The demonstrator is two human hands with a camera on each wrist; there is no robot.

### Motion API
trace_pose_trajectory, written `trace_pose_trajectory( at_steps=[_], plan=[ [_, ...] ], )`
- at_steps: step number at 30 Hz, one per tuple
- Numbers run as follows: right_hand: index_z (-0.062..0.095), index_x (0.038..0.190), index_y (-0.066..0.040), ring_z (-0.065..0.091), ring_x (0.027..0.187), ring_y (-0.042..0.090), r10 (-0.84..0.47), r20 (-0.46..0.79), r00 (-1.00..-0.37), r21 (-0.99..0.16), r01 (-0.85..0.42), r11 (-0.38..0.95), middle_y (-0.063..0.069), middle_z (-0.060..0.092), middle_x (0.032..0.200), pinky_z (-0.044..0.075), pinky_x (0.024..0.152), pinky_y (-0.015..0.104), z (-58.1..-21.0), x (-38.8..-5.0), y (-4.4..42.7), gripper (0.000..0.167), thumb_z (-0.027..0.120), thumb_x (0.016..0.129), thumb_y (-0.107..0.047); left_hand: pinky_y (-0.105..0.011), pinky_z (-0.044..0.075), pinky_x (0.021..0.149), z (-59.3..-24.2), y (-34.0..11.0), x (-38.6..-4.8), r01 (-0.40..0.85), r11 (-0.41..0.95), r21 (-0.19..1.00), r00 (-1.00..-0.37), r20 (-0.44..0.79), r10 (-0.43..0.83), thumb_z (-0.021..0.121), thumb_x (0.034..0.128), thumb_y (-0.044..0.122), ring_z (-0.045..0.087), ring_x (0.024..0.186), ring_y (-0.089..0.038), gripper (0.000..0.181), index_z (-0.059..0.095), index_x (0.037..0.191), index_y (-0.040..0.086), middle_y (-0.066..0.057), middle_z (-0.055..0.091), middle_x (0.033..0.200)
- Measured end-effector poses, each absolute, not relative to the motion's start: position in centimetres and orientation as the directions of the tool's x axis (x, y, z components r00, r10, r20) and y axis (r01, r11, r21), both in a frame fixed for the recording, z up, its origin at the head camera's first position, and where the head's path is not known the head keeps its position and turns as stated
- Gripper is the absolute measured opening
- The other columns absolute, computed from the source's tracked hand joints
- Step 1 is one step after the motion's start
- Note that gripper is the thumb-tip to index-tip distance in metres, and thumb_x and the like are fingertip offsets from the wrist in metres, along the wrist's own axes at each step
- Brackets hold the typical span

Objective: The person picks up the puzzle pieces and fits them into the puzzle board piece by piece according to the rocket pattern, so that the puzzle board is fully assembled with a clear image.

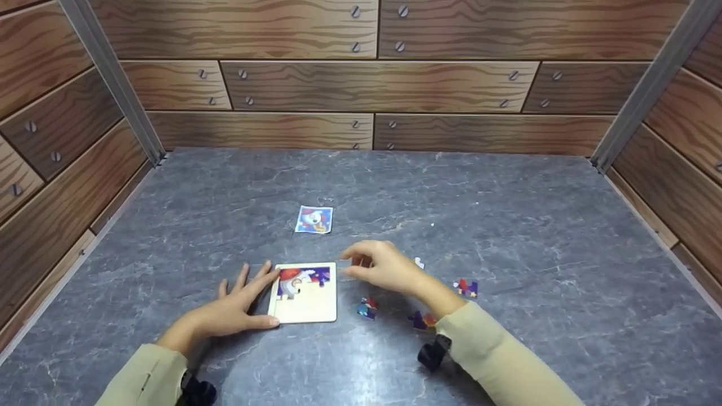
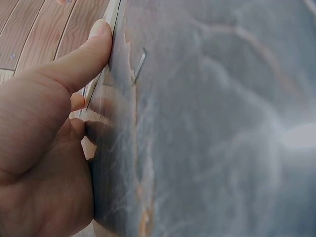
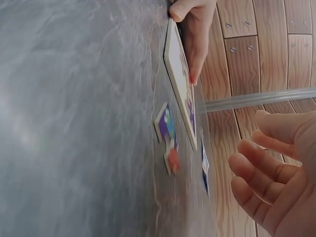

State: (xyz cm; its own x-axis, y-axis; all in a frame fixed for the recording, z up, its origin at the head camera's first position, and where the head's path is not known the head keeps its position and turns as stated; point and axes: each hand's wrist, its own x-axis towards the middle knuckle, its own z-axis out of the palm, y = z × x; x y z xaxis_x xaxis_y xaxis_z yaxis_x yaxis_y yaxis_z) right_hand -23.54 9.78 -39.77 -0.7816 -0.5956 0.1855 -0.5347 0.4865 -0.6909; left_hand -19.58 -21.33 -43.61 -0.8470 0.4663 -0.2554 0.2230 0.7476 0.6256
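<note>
A square puzzle board (image 1: pixel 307 308) lies flat on the table, its upper part filled with joined pieces (image 1: pixel 293 282) and its lower part bare cream. The left hand (image 1: pixel 237 309) rests at the board's left edge, fingers spread, thumb at the lower left corner; the left wrist view shows that thumb (image 2: pixel 91 49) against the board's edge. Just beyond the board's upper right corner the right hand (image 1: pixel 386 266) hovers with bent fingers and nothing visible in them. In the right wrist view the right hand (image 3: pixel 276 173) is raised off the table, its fingers loosely bent and apart.
A loose piece (image 1: pixel 367 308) lies right of the board. Further right are a purple and orange piece (image 1: pixel 422 320), a red and purple piece (image 1: pixel 467 287) and a whitish piece (image 1: pixel 419 263) behind the right wrist. A small picture card (image 1: pixel 314 219) lies beyond the board.
</note>
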Motion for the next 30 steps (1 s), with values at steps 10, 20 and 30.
trace_pose_trajectory(
  at_steps=[10,20,30],
  plan=[
    [0.066,0.108,-0.002,0.056,0.074,0.013,-0.549,0.198,-0.812,-0.706,-0.506,0.495,0.0,0.063,0.085,0.05,0.068,0.028,-39.9,-23.4,12.9,0.027,0.066,0.086,-0.017,-0.06,-0.022,0.097,-43.6,-21.0,-19.5,0.219,0.735,0.641,-0.836,-0.265,0.48,0.063,0.082,0.052,-0.024,0.135,-0.035,0.09,0.014,0.151,0.022,-0.005,-0.006,0.155],
    [0.066,0.108,-0.004,0.057,0.074,0.013,-0.504,0.207,-0.839,-0.716,-0.48,0.506,-0.001,0.063,0.084,0.05,0.067,0.028,-40.0,-23.2,15.3,0.026,0.066,0.087,-0.018,-0.06,-0.021,0.098,-43.6,-21.1,-19.7,0.226,0.747,0.625,-0.841,-0.262,0.473,0.063,0.0811,0.053,-0.024,0.135,-0.035,0.091,0.014,0.151,0.022,-0.005,-0.006,0.155],
    [0.064,0.112,-0.002,0.057,0.069,0.016,-0.464,0.138,-0.875,-0.744,-0.401,0.535,0.001,0.062,0.084,0.05,0.058,0.028,-40.1,-23.4,17.5,0.031,0.067,0.087,-0.02,-0.06,-0.022,0.098,-43.6,-21.4,-19.5,0.222,0.743,0.631,-0.847,-0.253,0.468,0.064,0.081,0.053,-0.023,0.135,-0.035,0.091,0.015,0.151,0.022,-0.004,-0.005,0.155]
  ],
)
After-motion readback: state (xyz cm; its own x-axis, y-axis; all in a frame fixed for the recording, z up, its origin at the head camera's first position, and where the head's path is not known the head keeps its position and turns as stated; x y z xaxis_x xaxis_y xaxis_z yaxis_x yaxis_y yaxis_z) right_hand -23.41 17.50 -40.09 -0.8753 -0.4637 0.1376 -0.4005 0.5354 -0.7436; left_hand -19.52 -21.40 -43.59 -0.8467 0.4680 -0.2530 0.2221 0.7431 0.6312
